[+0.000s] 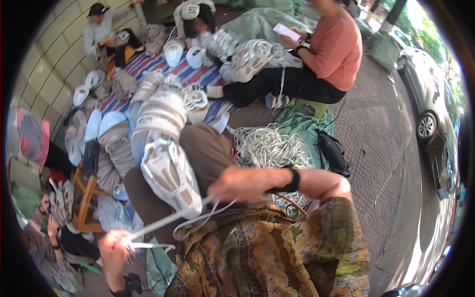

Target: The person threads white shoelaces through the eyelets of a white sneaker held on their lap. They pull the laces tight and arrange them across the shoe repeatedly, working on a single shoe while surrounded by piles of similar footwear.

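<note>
A flat white shoelace (163, 221) is stretched between my two hands, low over my lap. My left hand (114, 250), at the lower left, is closed round one part of it, and a short loose end sticks out beside the fingers. My right hand (236, 183), slightly blurred, pinches the lace near the toe of a shoe; a loop hangs below it. That white and beige shoe (170, 175) lies across my legs, toe toward me. Behind it, a long stack of nested beige shoes (161, 111) leans away from me.
A heap of white laces (272, 146) lies on green sheeting to the right, beside a black bag (332, 151). A seated person in a pink top (336, 47) holds a phone. More shoe stacks (116, 138) and a wooden stool (85, 200) stand left. Other people sit around.
</note>
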Action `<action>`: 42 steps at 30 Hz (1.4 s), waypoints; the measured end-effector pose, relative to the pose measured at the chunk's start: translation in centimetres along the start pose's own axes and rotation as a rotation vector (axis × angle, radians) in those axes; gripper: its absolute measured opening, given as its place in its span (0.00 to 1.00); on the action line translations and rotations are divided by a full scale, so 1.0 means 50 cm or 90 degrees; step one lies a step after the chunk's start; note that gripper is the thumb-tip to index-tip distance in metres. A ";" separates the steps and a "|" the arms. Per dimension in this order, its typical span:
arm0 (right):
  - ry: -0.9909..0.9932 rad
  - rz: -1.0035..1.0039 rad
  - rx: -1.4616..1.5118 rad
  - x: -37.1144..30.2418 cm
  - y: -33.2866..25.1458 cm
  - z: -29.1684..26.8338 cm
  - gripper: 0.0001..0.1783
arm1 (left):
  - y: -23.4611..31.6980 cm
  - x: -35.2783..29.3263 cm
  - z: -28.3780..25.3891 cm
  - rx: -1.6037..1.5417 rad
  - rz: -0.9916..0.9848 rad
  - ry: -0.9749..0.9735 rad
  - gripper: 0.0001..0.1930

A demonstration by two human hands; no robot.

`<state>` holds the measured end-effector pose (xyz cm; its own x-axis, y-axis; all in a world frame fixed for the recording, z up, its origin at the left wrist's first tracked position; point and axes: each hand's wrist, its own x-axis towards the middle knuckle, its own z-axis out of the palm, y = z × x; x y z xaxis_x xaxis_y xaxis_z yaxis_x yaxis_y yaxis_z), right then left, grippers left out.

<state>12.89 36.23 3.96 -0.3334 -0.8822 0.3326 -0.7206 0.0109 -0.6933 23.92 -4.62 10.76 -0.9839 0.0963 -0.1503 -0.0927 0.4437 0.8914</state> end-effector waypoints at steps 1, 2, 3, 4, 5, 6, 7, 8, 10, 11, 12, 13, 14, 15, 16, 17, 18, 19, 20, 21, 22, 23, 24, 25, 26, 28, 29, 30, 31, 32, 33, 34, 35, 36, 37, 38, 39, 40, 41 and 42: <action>0.043 0.042 -0.201 -0.040 0.036 0.002 0.04 | -0.041 0.003 -0.027 0.014 0.010 0.056 0.09; 0.052 0.094 -0.369 -0.067 0.058 -0.007 0.04 | -0.079 -0.002 -0.052 0.038 0.004 0.120 0.09; 0.024 0.188 -0.470 -0.103 0.068 -0.029 0.05 | -0.103 -0.008 -0.070 0.093 -0.031 0.169 0.09; 0.024 0.232 -0.550 -0.131 0.064 -0.056 0.09 | -0.134 -0.004 -0.087 0.103 -0.025 0.206 0.10; 0.075 0.324 -0.579 -0.147 0.053 -0.077 0.12 | -0.152 -0.008 -0.103 0.105 -0.048 0.232 0.11; 0.108 0.413 -0.527 -0.172 0.058 -0.093 0.13 | -0.184 -0.030 -0.134 0.151 -0.022 0.243 0.11; 0.152 0.348 -0.617 -0.207 0.076 -0.111 0.13 | -0.240 -0.045 -0.159 0.103 0.007 0.259 0.12; 0.177 0.360 -0.623 -0.233 0.085 -0.127 0.09 | -0.268 -0.061 -0.176 0.133 0.011 0.273 0.11; 0.164 0.464 -0.640 -0.275 0.099 -0.152 0.06 | -0.314 -0.103 -0.193 0.123 0.028 0.297 0.11; 0.191 0.496 -0.650 -0.299 0.111 -0.158 0.06 | -0.324 -0.120 -0.201 0.163 -0.026 0.317 0.11; 0.221 0.540 -0.610 -0.325 0.122 -0.169 0.07 | -0.344 -0.131 -0.210 0.170 -0.043 0.339 0.11; 0.233 0.560 -0.599 -0.342 0.128 -0.178 0.07 | -0.371 -0.145 -0.218 0.176 -0.063 0.358 0.11; 0.247 0.580 -0.589 -0.356 0.134 -0.186 0.07 | -0.402 -0.162 -0.229 0.183 -0.081 0.378 0.11; 0.257 0.580 -0.592 -0.367 0.141 -0.191 0.06 | -0.436 -0.186 -0.247 0.176 -0.089 0.387 0.12; 0.269 0.579 -0.596 -0.376 0.148 -0.197 0.05 | -0.463 -0.210 -0.260 0.172 -0.112 0.401 0.12; 0.283 0.583 -0.604 -0.389 0.148 -0.203 0.05 | -0.487 -0.227 -0.270 0.167 -0.130 0.411 0.13; 0.272 0.589 -0.624 -0.400 0.145 -0.207 0.05 | -0.501 -0.238 -0.277 0.162 -0.148 0.419 0.13; 0.260 0.595 -0.645 -0.411 0.140 -0.211 0.05 | -0.515 -0.251 -0.283 0.206 -0.168 0.430 0.14; 0.251 0.598 -0.665 -0.422 0.139 -0.217 0.06 | -0.527 -0.266 -0.287 0.195 -0.177 0.443 0.14; 0.241 0.628 -0.659 -0.437 0.137 -0.224 0.06 | -0.541 -0.279 -0.293 0.185 -0.186 0.455 0.13; 0.241 0.625 -0.675 -0.454 0.134 -0.225 0.06 | -0.555 -0.292 -0.298 0.176 -0.195 0.468 0.13; 0.243 0.623 -0.691 -0.465 0.128 -0.224 0.06 | -0.562 -0.297 -0.302 0.172 -0.207 0.471 0.13; 0.244 0.620 -0.708 -0.477 0.124 -0.224 0.06 | -0.569 -0.303 -0.306 0.168 -0.219 0.475 0.13; 0.231 0.623 -0.719 -0.495 0.127 -0.228 0.07 | -0.575 -0.311 -0.310 0.165 -0.232 0.479 0.12; 0.227 0.635 -0.727 -0.500 0.122 -0.228 0.07 | -0.573 -0.314 -0.308 0.199 -0.232 0.484 0.12; 0.219 0.659 -0.742 -0.510 0.110 -0.230 0.07 | -0.569 -0.320 -0.306 0.269 -0.231 0.495 0.11; 0.208 0.672 -0.746 -0.524 0.109 -0.233 0.07 | -0.568 -0.322 -0.307 0.282 -0.233 0.501 0.12; 0.204 0.682 -0.765 -0.539 0.110 -0.236 0.07 | -0.569 -0.325 -0.308 0.294 -0.235 0.507 0.12; 0.199 0.693 -0.784 -0.552 0.110 -0.238 0.07 | -0.569 -0.327 -0.309 0.306 -0.237 0.513 0.13; 0.192 0.702 -0.800 -0.565 0.114 -0.240 0.06 | -0.577 -0.342 -0.313 0.292 -0.238 0.526 0.14; 0.190 0.722 -0.781 -0.582 0.118 -0.241 0.06 | -0.593 -0.357 -0.324 0.278 -0.239 0.537 0.15; 0.187 0.741 -0.763 -0.599 0.122 -0.242 0.06 | -0.609 -0.369 -0.336 0.264 -0.240 0.549 0.16; 0.182 0.759 -0.746 -0.604 0.122 -0.241 0.06 | -0.622 -0.376 -0.341 0.259 -0.254 0.568 0.16; 0.193 0.782 -0.740 -0.610 0.120 -0.238 0.06 | -0.634 -0.384 -0.346 0.253 -0.269 0.589 0.17; 0.204 0.805 -0.733 -0.616 0.116 -0.235 0.06 | -0.647 -0.392 -0.352 0.247 -0.284 0.609 0.17; 0.214 0.825 -0.718 -0.619 0.121 -0.228 0.07 | -0.662 -0.422 -0.380 0.321 -0.289 0.628 0.16; 0.230 0.811 -0.704 -0.625 0.135 -0.219 0.07 | -0.671 -0.466 -0.420 0.401 -0.296 0.647 0.16; 0.250 0.804 -0.698 -0.648 0.143 -0.214 0.07 | -0.678 -0.477 -0.442 0.474 -0.294 0.660 0.15; 0.268 0.798 -0.704 -0.662 0.140 -0.219 0.07 | -0.684 -0.469 -0.440 0.476 -0.327 0.682 0.14; 0.295 0.802 -0.706 -0.666 0.134 -0.226 0.08 | -0.679 -0.464 -0.439 0.477 -0.360 0.704 0.14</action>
<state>12.31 70.98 -4.52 -0.9597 0.1138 0.2569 0.1213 0.9925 0.0137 46.54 -41.50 -6.64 -0.4878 -0.8163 0.3094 -0.7424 0.5744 0.3448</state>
